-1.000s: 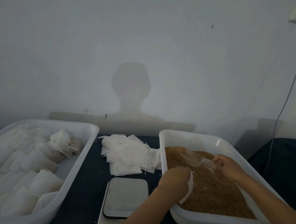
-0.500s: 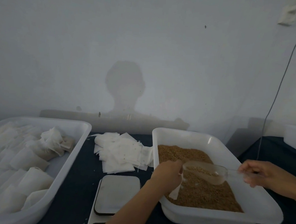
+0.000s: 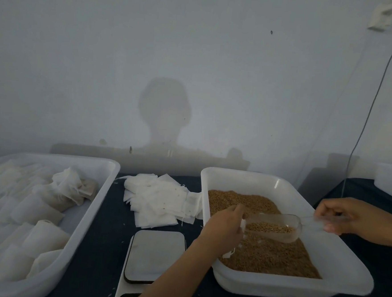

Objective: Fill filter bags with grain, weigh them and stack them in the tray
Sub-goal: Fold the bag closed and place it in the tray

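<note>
Since half a second ago, little moved: clear plastic scoop (image 3: 275,225) of grain still held by right hand (image 3: 345,216); left hand (image 3: 225,224) pinching one white filter bag (image 3: 230,254) over right white tub (image 3: 296,287). Two tubs, one scale (image 3: 156,257).

Open lane btwn trays, blocked by scale (image 3: 156,257) & empty bags (image 3: 161,199).

Grey cable (image 3: 369,114) hangs from wall socket (image 3: 383,16); dark cloth (image 3: 104,246) covers table.
</note>
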A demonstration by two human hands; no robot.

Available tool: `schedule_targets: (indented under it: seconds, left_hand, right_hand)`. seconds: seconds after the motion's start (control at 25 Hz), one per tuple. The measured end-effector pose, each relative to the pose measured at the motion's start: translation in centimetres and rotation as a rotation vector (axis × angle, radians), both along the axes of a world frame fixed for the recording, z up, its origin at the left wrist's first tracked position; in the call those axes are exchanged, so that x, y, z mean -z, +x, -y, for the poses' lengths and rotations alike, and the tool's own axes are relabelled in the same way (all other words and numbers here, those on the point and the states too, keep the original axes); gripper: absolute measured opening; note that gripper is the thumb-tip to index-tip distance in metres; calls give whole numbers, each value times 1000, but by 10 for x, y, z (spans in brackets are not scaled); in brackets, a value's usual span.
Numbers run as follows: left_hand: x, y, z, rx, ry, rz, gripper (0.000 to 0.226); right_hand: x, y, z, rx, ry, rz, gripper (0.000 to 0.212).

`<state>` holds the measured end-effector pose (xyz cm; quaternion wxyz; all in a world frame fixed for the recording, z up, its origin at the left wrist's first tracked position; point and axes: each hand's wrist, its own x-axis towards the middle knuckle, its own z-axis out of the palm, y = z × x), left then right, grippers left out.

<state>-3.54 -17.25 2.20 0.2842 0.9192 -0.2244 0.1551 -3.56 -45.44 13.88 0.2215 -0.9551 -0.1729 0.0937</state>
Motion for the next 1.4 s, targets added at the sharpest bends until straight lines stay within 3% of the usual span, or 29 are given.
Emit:
schedule_targets:
  seconds: [0.2,0.56,1.4]
  left_hand:
    - [2,2,0,4,-80,11,22]
    - [5,6,-3,-64,-244,-48,5]
    - [7,6,-3,-73,-219,-86,4]
  right_hand:
    - [-10,3,-6,-21,-90,12,25]
    - [-36,15,-30,-79,-221,15,12]
    - [-32,19,-19,-74,-170,44,23]
